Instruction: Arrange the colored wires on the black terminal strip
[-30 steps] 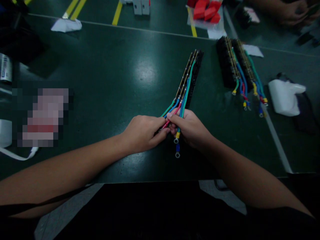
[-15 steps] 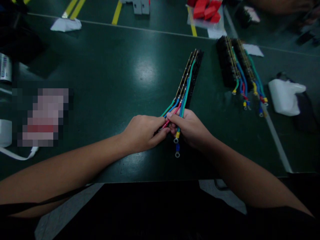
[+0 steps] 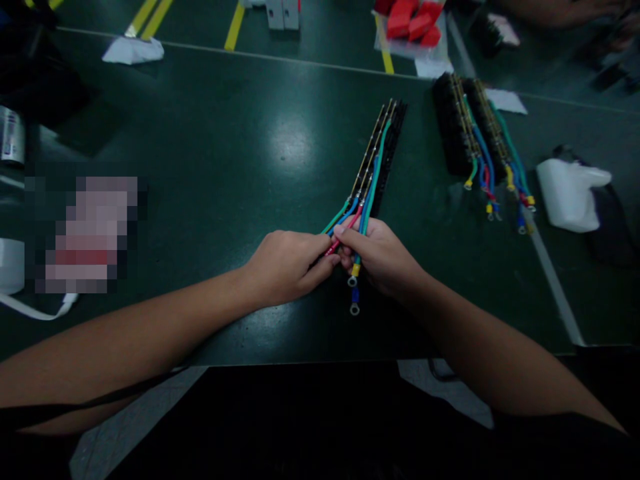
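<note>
A long black terminal strip [image 3: 384, 150] lies slanted on the dark green table [image 3: 210, 160], with green, blue and red wires [image 3: 367, 193] running down from it. My left hand [image 3: 285, 267] is closed, pinching the red wire near its end. My right hand [image 3: 383, 257] is closed round the bundle of wires. Ring terminals with yellow and blue sleeves [image 3: 355, 287] hang out below my fingers.
Two more wired black strips [image 3: 470, 127] lie to the right, beside a white object [image 3: 570, 193]. Red parts [image 3: 413, 20] sit at the far edge. White paper [image 3: 133, 50] lies far left. Another person's hands [image 3: 575, 13] show at top right.
</note>
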Available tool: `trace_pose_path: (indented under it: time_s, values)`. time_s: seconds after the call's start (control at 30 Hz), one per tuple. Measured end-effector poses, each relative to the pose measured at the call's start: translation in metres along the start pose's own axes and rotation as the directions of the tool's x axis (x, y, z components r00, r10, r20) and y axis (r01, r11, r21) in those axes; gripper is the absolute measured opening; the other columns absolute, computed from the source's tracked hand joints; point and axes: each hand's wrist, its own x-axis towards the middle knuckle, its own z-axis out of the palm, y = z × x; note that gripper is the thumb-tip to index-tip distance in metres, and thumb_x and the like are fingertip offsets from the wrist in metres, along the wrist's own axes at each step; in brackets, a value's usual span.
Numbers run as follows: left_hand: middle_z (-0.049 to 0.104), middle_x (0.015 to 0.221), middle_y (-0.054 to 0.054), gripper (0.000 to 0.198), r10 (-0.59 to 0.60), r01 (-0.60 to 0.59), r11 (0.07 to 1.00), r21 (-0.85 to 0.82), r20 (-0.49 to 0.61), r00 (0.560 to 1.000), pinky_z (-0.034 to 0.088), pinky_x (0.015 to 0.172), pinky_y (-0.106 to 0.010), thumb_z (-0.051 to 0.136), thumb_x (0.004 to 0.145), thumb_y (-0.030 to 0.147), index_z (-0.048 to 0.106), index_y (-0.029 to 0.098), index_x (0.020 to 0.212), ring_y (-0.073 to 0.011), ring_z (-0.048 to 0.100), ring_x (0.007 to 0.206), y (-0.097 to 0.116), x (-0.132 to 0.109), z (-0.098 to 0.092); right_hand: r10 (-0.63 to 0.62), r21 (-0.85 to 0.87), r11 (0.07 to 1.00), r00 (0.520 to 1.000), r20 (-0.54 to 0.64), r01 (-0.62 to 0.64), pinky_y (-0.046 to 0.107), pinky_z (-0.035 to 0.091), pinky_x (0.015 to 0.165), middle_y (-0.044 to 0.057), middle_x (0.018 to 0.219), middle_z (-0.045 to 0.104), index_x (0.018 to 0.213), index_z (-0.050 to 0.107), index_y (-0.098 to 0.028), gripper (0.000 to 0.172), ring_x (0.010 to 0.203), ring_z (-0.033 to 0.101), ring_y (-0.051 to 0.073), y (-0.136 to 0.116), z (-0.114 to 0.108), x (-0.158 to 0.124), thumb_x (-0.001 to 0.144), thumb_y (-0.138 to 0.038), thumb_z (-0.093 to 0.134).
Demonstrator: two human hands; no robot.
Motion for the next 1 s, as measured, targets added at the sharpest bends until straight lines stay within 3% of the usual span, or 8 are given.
trace_pose_path:
  time_s: [0.3, 0.6, 1.0]
  values:
    - [0.06, 0.067, 0.0, 0.027, 0.019, -0.02, 0.999, -0.025, -0.042, 0.999, 0.031, 0.053, -0.027, 0.04, 0.097, 0.032, 0.057, 0.018, 0.081, -0.0139, 0.054, 0.057, -0.0013, -0.0008, 0.0023, 0.004, 0.02, 1.0, 1.0, 0.005, -0.004, 0.02, 0.039, 0.046, -0.005, 0.053, 0.052, 0.071, 0.055, -0.018, 0.023, 0.046, 0.048, 0.008, 0.0006, 0.0001, -0.0005, 0.088, -0.033, 0.061]
    - [0.058, 0.06, 0.005, 0.017, -0.096, 0.039, 0.971, -0.238, -0.232, 0.968, 0.035, 0.05, -0.02, 0.057, 0.089, 0.033, 0.054, 0.018, 0.082, -0.0081, 0.052, 0.049, 0.0016, -0.0055, 0.005, -0.003, 0.005, 1.0, 1.0, 0.015, 0.003, 0.02, 0.037, 0.048, -0.004, 0.052, 0.053, 0.072, 0.056, -0.018, 0.028, 0.047, 0.047, 0.008, -0.0005, 0.0004, -0.0015, 0.088, -0.039, 0.062]
    - [0.055, 0.058, 0.002, 0.03, -0.021, 0.028, 0.999, 0.027, -0.228, 0.974, 0.031, 0.049, -0.024, 0.043, 0.098, 0.035, 0.056, 0.016, 0.078, -0.0113, 0.05, 0.048, 0.0017, -0.0075, 0.0039, -0.022, -0.041, 0.999, 1.0, 0.0, 0.022, 0.021, 0.037, 0.047, -0.005, 0.051, 0.052, 0.072, 0.055, -0.018, 0.029, 0.046, 0.045, 0.009, 0.001, -0.0008, -0.002, 0.091, -0.04, 0.06]
